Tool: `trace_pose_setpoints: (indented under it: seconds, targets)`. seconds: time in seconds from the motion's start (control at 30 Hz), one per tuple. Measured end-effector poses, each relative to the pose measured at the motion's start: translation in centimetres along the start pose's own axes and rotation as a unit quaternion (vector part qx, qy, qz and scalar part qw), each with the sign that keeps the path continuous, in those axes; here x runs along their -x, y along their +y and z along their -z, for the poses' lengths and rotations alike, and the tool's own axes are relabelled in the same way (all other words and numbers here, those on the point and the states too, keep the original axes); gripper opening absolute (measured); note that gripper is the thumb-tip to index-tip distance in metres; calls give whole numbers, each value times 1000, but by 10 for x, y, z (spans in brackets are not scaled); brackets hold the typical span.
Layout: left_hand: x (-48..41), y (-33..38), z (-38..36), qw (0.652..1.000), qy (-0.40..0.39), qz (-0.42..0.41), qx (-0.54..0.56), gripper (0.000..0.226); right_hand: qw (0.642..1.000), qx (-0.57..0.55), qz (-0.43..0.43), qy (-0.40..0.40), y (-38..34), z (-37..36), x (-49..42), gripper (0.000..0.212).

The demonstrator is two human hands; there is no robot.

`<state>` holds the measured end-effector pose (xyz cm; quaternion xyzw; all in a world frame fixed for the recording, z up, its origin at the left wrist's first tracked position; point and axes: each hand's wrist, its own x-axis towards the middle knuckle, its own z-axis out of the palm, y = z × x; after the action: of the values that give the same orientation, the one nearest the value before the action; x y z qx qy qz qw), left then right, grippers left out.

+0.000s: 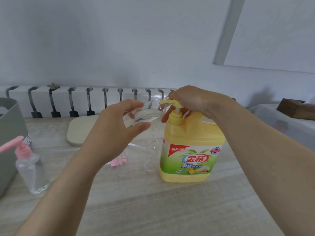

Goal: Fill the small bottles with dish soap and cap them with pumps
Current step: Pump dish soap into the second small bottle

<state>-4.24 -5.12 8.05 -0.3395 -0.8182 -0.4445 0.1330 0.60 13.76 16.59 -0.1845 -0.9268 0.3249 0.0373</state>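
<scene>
A big yellow dish soap jug (pixel 190 150) stands on the table, its yellow pump (pixel 175 108) on top. My right hand (pixel 192 101) rests on the pump head with its fingers curled over it. My left hand (pixel 117 126) grips a small clear bottle (pixel 146 113), tilted so its mouth meets the pump's spout. An uncapped clear bottle (pixel 152 154) stands just left of the jug. Another clear bottle (pixel 32 169) with a pink pump stands at the far left. Pink pump parts (pixel 118 161) lie behind my left wrist, partly hidden.
A grey bin (pixel 10 133) sits at the left edge. A pale board (pixel 80 130) lies at the back of the table. A white radiator (pixel 85 101) runs along the wall. A clear box (pixel 289 123) with a brown wooden block on it is at the right.
</scene>
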Motion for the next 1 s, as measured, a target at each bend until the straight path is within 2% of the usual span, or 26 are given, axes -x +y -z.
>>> trace_pose_setpoints:
  seconds: [0.43, 0.63, 0.83, 0.93, 1.0]
  targets:
    - [-1, 2, 0, 999, 21, 0, 24, 46, 991, -118, 5, -66, 6, 8, -2, 58]
    - [0, 2, 0, 999, 21, 2, 28, 45, 996, -87, 6, -21, 5, 3, -1, 49]
    - [0, 4, 1, 1000, 17, 3, 26, 45, 999, -37, 8, -24, 3, 2, -1, 49]
    - [0, 4, 0, 1000, 14, 5, 17, 48, 999, -35, 6, -8, 3, 0, -1, 35]
    - [0, 4, 0, 1000, 11, 4, 13, 49, 999, -37, 0, 9, 3, -2, -4, 33]
